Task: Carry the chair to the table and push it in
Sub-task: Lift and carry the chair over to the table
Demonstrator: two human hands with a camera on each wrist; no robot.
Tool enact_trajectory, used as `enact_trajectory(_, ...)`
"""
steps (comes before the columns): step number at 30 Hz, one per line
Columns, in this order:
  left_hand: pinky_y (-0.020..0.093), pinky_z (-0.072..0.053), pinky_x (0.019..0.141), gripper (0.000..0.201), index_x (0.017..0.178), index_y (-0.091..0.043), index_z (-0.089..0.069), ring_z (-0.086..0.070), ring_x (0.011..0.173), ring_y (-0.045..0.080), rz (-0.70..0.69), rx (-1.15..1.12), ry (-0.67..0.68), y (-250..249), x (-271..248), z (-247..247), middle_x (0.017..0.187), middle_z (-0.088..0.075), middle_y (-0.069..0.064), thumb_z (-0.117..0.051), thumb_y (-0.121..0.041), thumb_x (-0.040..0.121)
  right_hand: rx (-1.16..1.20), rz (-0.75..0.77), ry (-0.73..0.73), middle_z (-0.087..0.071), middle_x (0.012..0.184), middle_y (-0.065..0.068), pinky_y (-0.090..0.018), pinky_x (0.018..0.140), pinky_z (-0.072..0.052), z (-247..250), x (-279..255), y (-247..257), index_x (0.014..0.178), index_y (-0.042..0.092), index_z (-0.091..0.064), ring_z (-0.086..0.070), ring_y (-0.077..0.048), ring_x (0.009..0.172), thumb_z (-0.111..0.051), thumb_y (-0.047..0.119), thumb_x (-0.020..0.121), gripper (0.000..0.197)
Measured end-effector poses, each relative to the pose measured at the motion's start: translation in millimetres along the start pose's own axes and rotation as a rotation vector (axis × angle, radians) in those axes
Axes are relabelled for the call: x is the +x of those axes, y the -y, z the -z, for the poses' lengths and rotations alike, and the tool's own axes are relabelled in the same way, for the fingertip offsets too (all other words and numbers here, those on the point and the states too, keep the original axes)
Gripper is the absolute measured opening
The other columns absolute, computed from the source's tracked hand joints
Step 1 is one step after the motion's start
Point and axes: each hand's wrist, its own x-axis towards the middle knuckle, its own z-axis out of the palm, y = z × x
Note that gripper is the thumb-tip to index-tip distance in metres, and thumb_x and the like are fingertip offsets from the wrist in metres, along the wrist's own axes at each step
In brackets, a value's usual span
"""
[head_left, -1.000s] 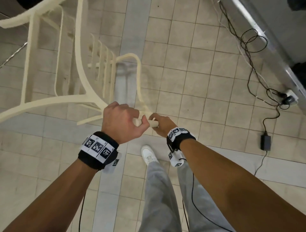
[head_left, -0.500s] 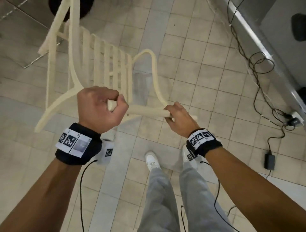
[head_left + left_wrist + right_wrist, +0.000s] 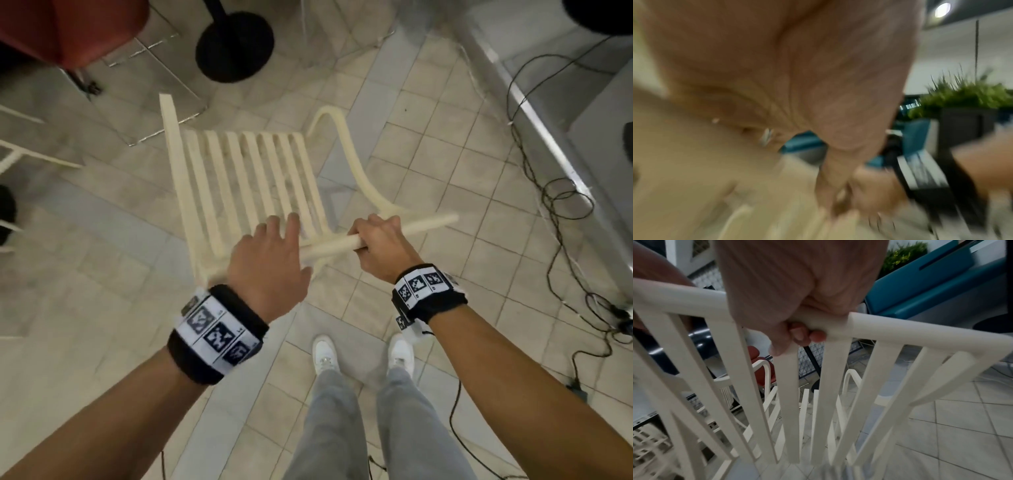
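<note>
Cream chair (image 3: 246, 185) — right hand (image 3: 380, 246) wrapped round its top rail (image 3: 900, 331); left hand (image 3: 270, 263) on the rail, fingers straight.

the left hand (image 3: 270, 263), wrapped round the top rail of the chair (image 3: 246, 185) half a second ago, now lies over that rail with fingers straightened, and the chair, seen tilted and side-on before, now shows its slatted back squarely below the rail.
</note>
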Motion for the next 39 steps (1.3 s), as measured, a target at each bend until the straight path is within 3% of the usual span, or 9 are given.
enact_trajectory(3, 0.037, -0.038, 0.063, 0.036, 0.114, -0.015, -0.055, -0.054, 0.074, 0.024, -0.059, 0.079, 0.016, -16, 17, -20, 0.083, -0.059, 0.003, -0.047, -0.045, 0.096, -0.061, 0.030, 0.021, -0.061, 0.081, -0.001, -0.041, 0.084, -0.037, -10, 2, 12, 0.089, 0.016, -0.062, -0.053, -0.024, 0.079, -0.058, 0.006, 0.081, 0.014)
enact_trajectory(5, 0.035, -0.033, 0.058, 0.016, 0.100, -0.017, -0.059, -0.045, 0.061, 0.022, -0.093, 0.110, -0.003, -10, 19, -25, 0.062, -0.039, -0.002, -0.049, -0.029, 0.096, -0.069, 0.043, 0.019, -0.064, 0.082, -0.001, -0.044, 0.084, -0.038, -16, 1, 17, 0.088, 0.017, -0.062, -0.055, -0.025, 0.083, -0.058, 0.006, 0.079, 0.014)
enact_trajectory(9, 0.033, -0.028, 0.050, 0.017, 0.102, -0.020, -0.060, -0.033, 0.044, 0.017, -0.142, 0.115, -0.030, 9, 15, -33, 0.054, -0.032, -0.005, -0.045, -0.017, 0.094, -0.089, 0.094, 0.005, -0.059, 0.106, -0.002, -0.045, 0.080, -0.044, -13, 6, 11, 0.100, 0.018, -0.065, -0.049, -0.026, 0.102, -0.073, 0.024, 0.080, 0.022)
enact_trajectory(12, 0.032, -0.033, 0.049, 0.017, 0.102, -0.020, -0.058, -0.031, 0.041, 0.016, -0.107, 0.079, -0.021, 23, 7, -41, 0.052, -0.034, -0.005, -0.043, -0.020, 0.095, -0.131, -0.015, 0.111, -0.066, 0.115, 0.001, -0.048, 0.090, -0.043, 6, 19, -20, 0.119, 0.028, -0.064, -0.057, -0.026, 0.108, -0.074, 0.034, 0.080, 0.041)
enact_trajectory(18, 0.031, -0.042, 0.047, 0.015, 0.100, -0.022, -0.056, -0.044, 0.042, 0.019, -0.011, -0.008, -0.030, 43, -13, -56, 0.053, -0.046, -0.004, -0.042, -0.025, 0.094, -0.290, 0.138, 0.110, -0.073, 0.080, -0.004, -0.039, 0.085, -0.039, 19, 27, -25, 0.090, 0.018, -0.069, -0.065, -0.029, 0.079, -0.065, 0.022, 0.085, 0.007)
enact_trajectory(24, 0.033, -0.050, 0.050, 0.010, 0.096, -0.027, -0.056, -0.053, 0.047, 0.024, 0.080, -0.148, -0.075, 60, -35, -97, 0.054, -0.051, -0.005, -0.049, -0.030, 0.088, -0.448, 0.258, 0.011, -0.064, 0.068, -0.002, -0.042, 0.081, -0.032, 19, 23, 0, 0.076, 0.016, -0.061, -0.057, -0.028, 0.069, -0.061, 0.012, 0.080, 0.006)
enact_trajectory(29, 0.030, -0.041, 0.051, 0.012, 0.096, -0.030, -0.057, -0.056, 0.050, 0.025, 0.109, -0.215, -0.117, 64, -22, -125, 0.058, -0.058, -0.004, -0.048, -0.036, 0.089, -0.517, 0.284, 0.004, -0.062, 0.066, -0.004, -0.044, 0.080, -0.035, 21, 33, 9, 0.078, 0.015, -0.064, -0.057, -0.029, 0.066, -0.064, 0.013, 0.080, 0.003)
enact_trajectory(34, 0.032, -0.047, 0.053, 0.016, 0.102, -0.033, -0.057, -0.060, 0.054, 0.026, 0.106, -0.205, -0.127, 73, -10, -141, 0.063, -0.065, -0.003, -0.047, -0.039, 0.090, -0.533, 0.264, -0.016, -0.063, 0.067, -0.004, -0.043, 0.079, -0.033, 13, 38, 9, 0.078, 0.014, -0.063, -0.055, -0.029, 0.066, -0.061, 0.012, 0.082, 0.005)
enact_trajectory(39, 0.029, -0.041, 0.051, 0.018, 0.104, -0.033, -0.064, -0.046, 0.050, 0.024, 0.124, -0.205, -0.166, 88, -12, -154, 0.064, -0.067, -0.001, -0.054, -0.036, 0.089, -0.502, 0.216, -0.027, -0.063, 0.066, -0.005, -0.042, 0.078, -0.034, -12, 30, 19, 0.077, 0.013, -0.062, -0.046, -0.026, 0.063, -0.061, 0.010, 0.080, 0.005)
